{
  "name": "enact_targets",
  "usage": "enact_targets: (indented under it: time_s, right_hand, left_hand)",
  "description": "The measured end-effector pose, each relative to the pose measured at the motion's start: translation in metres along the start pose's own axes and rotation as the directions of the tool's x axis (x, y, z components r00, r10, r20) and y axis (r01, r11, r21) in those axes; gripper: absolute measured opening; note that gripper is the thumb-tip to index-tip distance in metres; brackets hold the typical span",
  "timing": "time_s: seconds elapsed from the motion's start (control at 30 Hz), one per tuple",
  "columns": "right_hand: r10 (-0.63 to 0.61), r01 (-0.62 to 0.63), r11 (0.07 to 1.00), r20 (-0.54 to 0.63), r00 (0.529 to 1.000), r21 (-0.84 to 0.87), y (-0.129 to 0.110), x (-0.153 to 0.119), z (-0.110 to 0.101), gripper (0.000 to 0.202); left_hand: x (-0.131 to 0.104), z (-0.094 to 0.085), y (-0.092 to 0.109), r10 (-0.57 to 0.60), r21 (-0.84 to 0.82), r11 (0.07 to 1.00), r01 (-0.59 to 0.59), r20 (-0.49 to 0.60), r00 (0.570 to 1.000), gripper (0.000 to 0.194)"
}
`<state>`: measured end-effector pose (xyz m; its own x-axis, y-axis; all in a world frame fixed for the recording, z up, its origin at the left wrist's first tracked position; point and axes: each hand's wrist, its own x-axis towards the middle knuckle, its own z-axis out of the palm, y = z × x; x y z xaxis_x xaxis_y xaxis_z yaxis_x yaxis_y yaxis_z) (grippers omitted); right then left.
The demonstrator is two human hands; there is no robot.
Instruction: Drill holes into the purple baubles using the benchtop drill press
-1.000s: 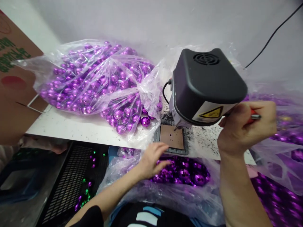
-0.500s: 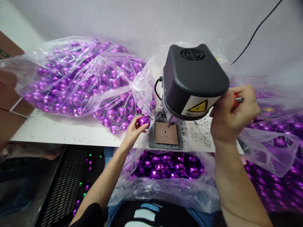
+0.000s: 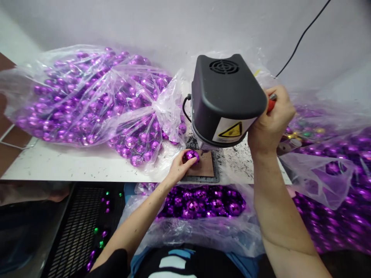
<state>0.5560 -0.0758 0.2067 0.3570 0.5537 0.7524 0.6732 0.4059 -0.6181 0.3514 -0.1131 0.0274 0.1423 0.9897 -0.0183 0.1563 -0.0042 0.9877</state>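
My left hand pinches a shiny purple faceted ball over the left part of a brown square plate, which lies on a dark base. Above them stands a black machine head with a vent and a yellow warning label. At its right side my right hand is wrapped round a red handle. The lower tip of the machine is partly hidden behind its housing, close to the ball.
A big clear bag of purple balls lies at the left. Another open bag of balls is below the table edge. More bagged balls are at the right. Dark crumbs cover the white table. A black cable hangs by the wall.
My left hand has carried the purple ball right, from beside the plate to over it, close under the machine. My right hand stays on the handle; the whole view has shifted slightly.
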Motion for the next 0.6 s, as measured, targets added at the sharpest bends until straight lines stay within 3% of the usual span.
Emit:
enact_targets:
  time_s: [0.17,0.33,0.43,0.6]
  right_hand:
    - [0.012,-0.012,1.000,-0.001,1.000,-0.006,0.000,-0.001,0.000,0.044]
    - [0.007,-0.007,1.000,-0.002,1.000,-0.007,-0.002,-0.001,0.000,0.047]
    - [-0.003,0.003,1.000,-0.011,1.000,-0.010,-0.002,-0.002,0.000,0.042]
    - [0.001,-0.002,1.000,-0.016,1.000,-0.020,-0.004,-0.001,0.001,0.036]
  left_hand:
    - [-0.004,0.010,0.002,0.189,0.346,0.921,-0.179,0.005,0.982,0.046]
    - [-0.011,0.016,-0.001,0.428,0.545,0.716,-0.437,0.152,0.891,0.047]
    - [-0.014,0.023,0.000,0.442,0.575,0.687,-0.444,0.153,0.884,0.043]
    - [-0.014,0.036,0.002,0.349,0.548,0.773,-0.319,0.053,0.936,0.040]
